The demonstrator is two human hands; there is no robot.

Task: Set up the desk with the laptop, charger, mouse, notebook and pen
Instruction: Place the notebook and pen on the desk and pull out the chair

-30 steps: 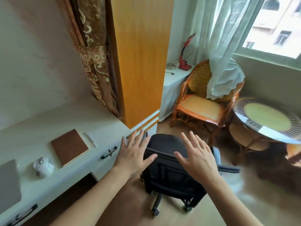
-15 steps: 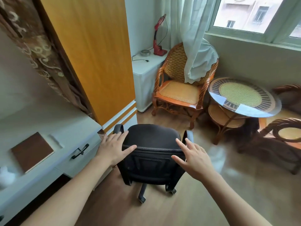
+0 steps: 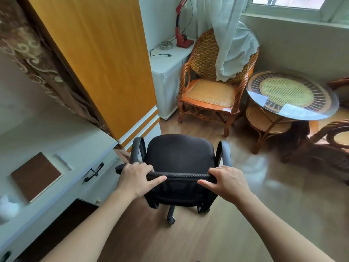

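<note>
A black office chair [image 3: 179,157] stands on the wooden floor beside the white desk [image 3: 56,140], its seat facing away from me. My left hand [image 3: 137,178] grips the left end of the backrest's top edge, and my right hand [image 3: 225,179] grips the right end. On the desk lies a brown notebook [image 3: 35,175] with a white pen [image 3: 63,161] just to its right. A white mouse [image 3: 7,207] shows blurred at the left edge. Laptop and charger are out of view.
A tall orange wardrobe [image 3: 98,59] rises behind the desk's right end. Beyond the chair stand a white cabinet [image 3: 168,72] with a red lamp [image 3: 181,25], a rattan armchair [image 3: 209,86] and a round glass-topped table [image 3: 292,95]. The desk drawer has a black handle [image 3: 93,172].
My view has swung right and down. Both hands, which hovered open over the chair's backrest, have come down and closed around its top edge.
</note>
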